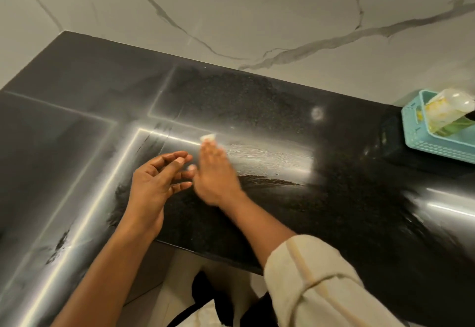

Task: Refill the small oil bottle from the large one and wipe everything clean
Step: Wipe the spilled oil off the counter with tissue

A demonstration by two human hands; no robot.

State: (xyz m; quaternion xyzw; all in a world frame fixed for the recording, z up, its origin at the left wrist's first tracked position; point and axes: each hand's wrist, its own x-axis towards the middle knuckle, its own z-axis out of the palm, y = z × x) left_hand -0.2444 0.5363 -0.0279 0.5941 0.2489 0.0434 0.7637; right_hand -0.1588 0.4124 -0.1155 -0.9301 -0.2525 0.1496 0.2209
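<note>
My right hand (214,170) lies flat on the black countertop (257,95), blurred by motion, and presses a small white cloth (208,136) that peeks out past its fingertips. A pale wiped streak curves across the counter to the right of that hand. My left hand (156,180) hovers just left of it, palm turned inward, fingers loosely curled and holding nothing. At the far right a clear plastic oil container (448,110) with yellowish contents leans in a teal basket (437,146). I cannot tell which oil bottle it is.
A white marble-patterned wall (231,18) rises behind the counter. The counter's front edge runs below my forearms, with the floor and dark clothing beneath. Bright reflections streak the glossy surface at the left and the right.
</note>
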